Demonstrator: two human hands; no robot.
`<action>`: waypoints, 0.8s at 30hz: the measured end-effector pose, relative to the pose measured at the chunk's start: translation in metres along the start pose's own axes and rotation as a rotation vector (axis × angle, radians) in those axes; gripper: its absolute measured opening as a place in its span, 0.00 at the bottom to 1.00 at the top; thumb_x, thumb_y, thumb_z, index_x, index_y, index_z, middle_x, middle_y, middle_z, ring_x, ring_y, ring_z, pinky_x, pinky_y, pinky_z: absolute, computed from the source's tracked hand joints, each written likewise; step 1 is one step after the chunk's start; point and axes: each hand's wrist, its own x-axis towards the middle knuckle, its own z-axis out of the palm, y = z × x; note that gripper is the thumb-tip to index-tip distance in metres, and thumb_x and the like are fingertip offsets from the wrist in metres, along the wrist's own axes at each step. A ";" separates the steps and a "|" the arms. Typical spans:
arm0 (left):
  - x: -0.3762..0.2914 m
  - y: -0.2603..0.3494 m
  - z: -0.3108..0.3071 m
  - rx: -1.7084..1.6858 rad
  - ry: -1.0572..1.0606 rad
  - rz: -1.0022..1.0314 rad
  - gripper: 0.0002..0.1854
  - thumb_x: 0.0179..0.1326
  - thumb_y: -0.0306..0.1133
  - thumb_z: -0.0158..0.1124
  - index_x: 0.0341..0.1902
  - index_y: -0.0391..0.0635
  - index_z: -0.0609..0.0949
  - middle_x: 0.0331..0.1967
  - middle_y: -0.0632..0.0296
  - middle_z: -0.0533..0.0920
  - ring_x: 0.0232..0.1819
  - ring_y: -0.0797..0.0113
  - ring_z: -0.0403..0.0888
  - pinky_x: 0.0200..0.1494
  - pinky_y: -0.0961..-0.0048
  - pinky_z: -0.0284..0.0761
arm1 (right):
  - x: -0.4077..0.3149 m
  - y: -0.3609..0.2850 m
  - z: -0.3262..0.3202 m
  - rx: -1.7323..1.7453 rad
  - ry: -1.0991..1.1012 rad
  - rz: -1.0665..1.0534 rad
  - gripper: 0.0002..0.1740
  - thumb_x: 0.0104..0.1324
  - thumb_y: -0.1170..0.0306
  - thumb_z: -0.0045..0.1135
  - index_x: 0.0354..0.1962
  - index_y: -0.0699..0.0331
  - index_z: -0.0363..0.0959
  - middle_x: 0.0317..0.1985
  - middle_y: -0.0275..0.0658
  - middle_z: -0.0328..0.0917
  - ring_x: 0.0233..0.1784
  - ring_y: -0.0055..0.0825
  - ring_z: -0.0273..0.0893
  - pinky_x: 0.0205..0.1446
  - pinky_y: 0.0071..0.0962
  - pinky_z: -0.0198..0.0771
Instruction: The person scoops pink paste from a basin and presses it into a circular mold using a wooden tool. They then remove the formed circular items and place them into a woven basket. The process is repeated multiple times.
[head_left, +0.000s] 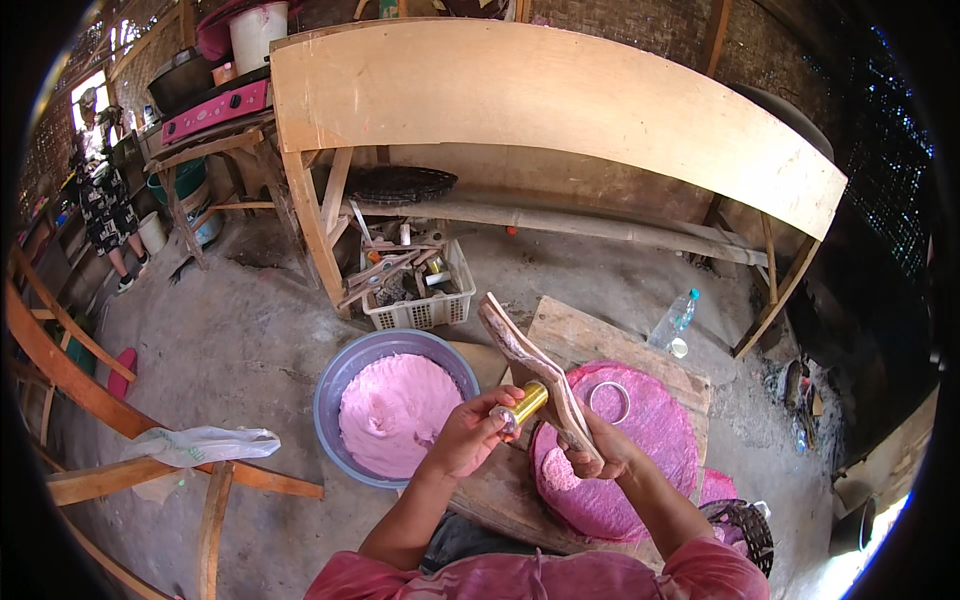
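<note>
My left hand (480, 431) grips a gold-coloured metal cylinder (529, 403) by its near end. The cylinder's far end meets a wooden press board (544, 379), which my right hand (604, 450) holds by its lower end. Left of my hands stands a grey-blue basin (324, 409) with pink dough (401, 412) in it. Beneath and right of the board lies a round pink cloth-like pad (645, 457). A white ring (609, 385) and a small round of pink strands (561, 471) rest on the pad.
A low wooden board (585, 330) supports the pad. Beyond it stand a plastic bottle (673, 322) and a crate (450, 307) of wooden pieces. A long plywood-faced table (525, 82) spans the back. Wooden framing (214, 517) and a plastic bag (210, 442) are at left; a person (109, 202) stands far left.
</note>
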 end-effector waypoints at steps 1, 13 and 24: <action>0.001 -0.002 -0.001 -0.010 -0.005 0.013 0.11 0.65 0.27 0.62 0.49 0.42 0.77 0.58 0.59 0.72 0.42 0.65 0.80 0.45 0.73 0.78 | 0.000 0.001 0.000 0.002 0.006 0.002 0.40 0.69 0.33 0.27 0.32 0.62 0.70 0.10 0.32 0.61 0.05 0.16 0.54 0.06 0.15 0.51; -0.004 0.018 0.011 0.124 -0.053 -0.084 0.24 0.66 0.26 0.58 0.66 0.42 0.69 0.69 0.56 0.65 0.53 0.58 0.79 0.57 0.65 0.76 | 0.010 0.011 -0.018 0.307 -0.219 0.180 0.38 0.72 0.38 0.31 0.31 0.64 0.74 0.09 0.32 0.63 0.04 0.15 0.56 0.05 0.14 0.54; 0.000 -0.003 0.011 0.046 0.026 0.072 0.22 0.62 0.21 0.61 0.61 0.46 0.74 0.64 0.61 0.70 0.51 0.73 0.74 0.51 0.75 0.74 | 0.006 0.002 -0.004 0.178 -0.100 0.061 0.39 0.70 0.35 0.32 0.30 0.64 0.73 0.09 0.32 0.63 0.04 0.15 0.56 0.05 0.14 0.54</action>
